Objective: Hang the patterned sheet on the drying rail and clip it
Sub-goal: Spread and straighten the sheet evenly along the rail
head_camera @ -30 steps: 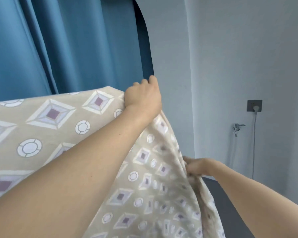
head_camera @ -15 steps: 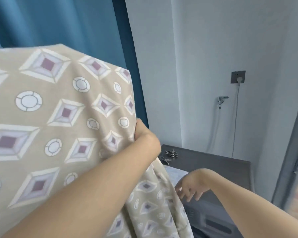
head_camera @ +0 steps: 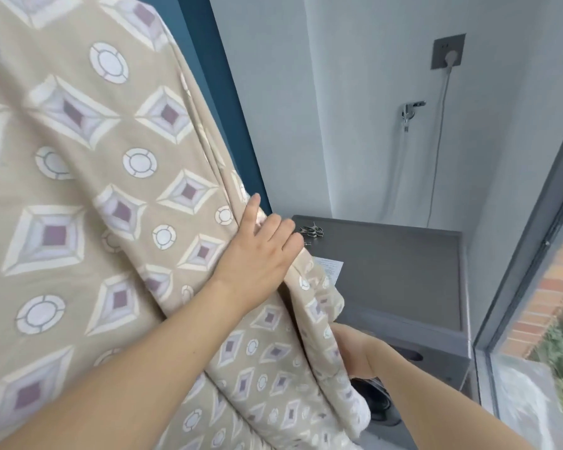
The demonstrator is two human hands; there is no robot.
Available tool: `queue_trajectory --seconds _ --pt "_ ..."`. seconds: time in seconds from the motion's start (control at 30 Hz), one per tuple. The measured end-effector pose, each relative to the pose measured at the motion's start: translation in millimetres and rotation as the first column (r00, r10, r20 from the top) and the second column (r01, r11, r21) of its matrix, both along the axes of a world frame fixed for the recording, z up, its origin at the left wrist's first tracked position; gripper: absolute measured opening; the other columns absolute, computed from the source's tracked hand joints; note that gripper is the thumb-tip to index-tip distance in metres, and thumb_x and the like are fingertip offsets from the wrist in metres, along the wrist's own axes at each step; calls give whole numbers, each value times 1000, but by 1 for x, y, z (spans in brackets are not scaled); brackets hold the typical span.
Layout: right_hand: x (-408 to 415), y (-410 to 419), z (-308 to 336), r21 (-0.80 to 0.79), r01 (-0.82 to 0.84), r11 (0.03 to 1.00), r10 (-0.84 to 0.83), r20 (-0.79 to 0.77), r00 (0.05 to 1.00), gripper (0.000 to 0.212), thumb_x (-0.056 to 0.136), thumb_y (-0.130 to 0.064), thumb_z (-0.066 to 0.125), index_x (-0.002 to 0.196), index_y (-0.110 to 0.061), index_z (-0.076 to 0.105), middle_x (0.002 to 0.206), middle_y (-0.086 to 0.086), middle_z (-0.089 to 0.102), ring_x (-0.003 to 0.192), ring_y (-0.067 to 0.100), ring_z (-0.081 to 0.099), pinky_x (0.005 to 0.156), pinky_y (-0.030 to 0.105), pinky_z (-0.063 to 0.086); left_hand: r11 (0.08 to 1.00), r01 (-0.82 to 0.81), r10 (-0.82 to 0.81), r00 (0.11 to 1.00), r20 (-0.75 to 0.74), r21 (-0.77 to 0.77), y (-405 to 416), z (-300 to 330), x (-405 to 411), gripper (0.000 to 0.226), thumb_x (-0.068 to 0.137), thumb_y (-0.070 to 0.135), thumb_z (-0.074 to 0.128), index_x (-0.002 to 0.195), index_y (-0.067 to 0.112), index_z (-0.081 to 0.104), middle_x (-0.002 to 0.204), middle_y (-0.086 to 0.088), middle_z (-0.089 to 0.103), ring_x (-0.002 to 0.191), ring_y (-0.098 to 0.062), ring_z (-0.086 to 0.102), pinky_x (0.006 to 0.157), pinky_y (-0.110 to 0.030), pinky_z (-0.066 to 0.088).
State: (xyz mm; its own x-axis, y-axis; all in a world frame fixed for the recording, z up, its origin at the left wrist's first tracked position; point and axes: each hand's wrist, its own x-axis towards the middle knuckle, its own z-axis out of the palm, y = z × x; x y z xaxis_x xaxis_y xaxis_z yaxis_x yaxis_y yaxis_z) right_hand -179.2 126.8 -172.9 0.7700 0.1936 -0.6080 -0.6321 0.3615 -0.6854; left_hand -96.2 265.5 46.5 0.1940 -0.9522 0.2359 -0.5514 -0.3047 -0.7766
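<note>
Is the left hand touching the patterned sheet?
Touching. The head view shows the left hand lying on the patterned sheet, fingers extended over its folded edge.

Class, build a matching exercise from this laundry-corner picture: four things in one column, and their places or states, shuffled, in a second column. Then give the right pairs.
Things:
1. patterned sheet
2. metal clips
3. plug
4. tap

Places or states:
A. in the wall socket
B. on the grey machine's top
C. on the wall, below the socket
D. hanging, under the left hand

Pairs: 1-D, 2-B, 3-A, 4-C
</note>
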Motion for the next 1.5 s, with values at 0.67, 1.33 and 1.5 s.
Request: queue_trajectory --seconds 0.67,1.33,1.5 --pt "-23 -50 30 -900 -104 423 207 -15 978 45 82 -53 63 104 -19 45 97 -8 54 88 13 52 76 29 43 979 -192 197 976 -93 65 -12 18 -2 44 78 13 37 119 14 51 111 -8 59 107 -31 52 106 -51 27" --pt "-4 0 222 -730 515 449 -190 485 854 24 93 -14 46 101 -3 65 91 8 61 69 20 51 64 28 42 958 -167 169 986 -12 -232 47 142 -59 39 89 17 40 126 10 47 127 -13 49 124 -34 39 117 -56 6" --pt "-7 82 345 -567 779 268 -121 782 611 30 91 -18 41 109 -4 61 105 13 66 93 33 61 83 39 49 873 -180 249 964 98 -453 128 222 -85 42 90 18 34 130 7 42 132 -15 44 123 -34 39 114 -53 18"
